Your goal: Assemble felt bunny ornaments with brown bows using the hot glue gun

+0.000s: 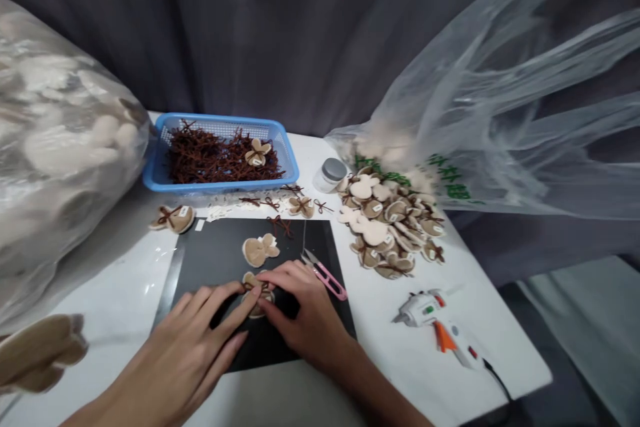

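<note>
The mat (215,260) is smooth, matt black. The piece (257,297) at its six o'clock side looks like soft, fuzzy tan felt, as does the pile (390,227) at the mat's two o'clock. The basket (220,187) at twelve o'clock is glossy blue plastic mesh, holding thin brown cords (210,157). The snips (325,273) have pink plastic handles and bare metal blades. The bag (500,113) at two o'clock is clear, shiny, crinkled film.
</note>
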`<state>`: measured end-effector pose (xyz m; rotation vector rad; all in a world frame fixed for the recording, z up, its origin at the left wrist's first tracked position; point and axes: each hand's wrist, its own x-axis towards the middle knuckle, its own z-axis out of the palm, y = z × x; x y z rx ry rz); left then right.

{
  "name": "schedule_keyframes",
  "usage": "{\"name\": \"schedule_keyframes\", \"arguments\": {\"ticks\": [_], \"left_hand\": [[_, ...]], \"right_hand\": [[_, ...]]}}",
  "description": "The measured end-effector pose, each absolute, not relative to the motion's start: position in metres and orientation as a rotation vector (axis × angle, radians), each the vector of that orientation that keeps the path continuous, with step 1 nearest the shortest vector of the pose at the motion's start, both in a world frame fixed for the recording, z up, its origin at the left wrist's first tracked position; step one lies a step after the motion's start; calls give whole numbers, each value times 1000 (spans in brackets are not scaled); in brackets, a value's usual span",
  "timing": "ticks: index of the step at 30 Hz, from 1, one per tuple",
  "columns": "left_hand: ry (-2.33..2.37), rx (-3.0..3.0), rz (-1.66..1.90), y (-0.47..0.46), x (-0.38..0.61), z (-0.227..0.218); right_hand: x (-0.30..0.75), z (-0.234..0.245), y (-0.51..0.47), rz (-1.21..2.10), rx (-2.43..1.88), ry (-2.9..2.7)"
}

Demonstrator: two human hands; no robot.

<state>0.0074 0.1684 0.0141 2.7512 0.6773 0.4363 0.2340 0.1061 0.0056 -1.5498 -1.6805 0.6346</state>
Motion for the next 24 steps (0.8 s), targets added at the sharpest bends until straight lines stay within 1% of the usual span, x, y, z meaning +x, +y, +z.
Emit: {"name": "schedule_keyframes", "arguments": {"ticks": [7,11,15,21,24], "left_hand": [[720,2811,552,177,-8,-16],[716,2777,720,179,-10,-28],[776,2691,848,177,-2,-16],[867,2429,712,170,2,9],[916,2010,748,174,7,28]], "right_hand": [[232,8,107,563,-1544,-1687],[231,9,107,458,-1560,-1838],[227,10,110,430,-1602,-1891],[219,9,108,461,-1615,-1756],[230,16,104,277,-1566,-1814]]}}
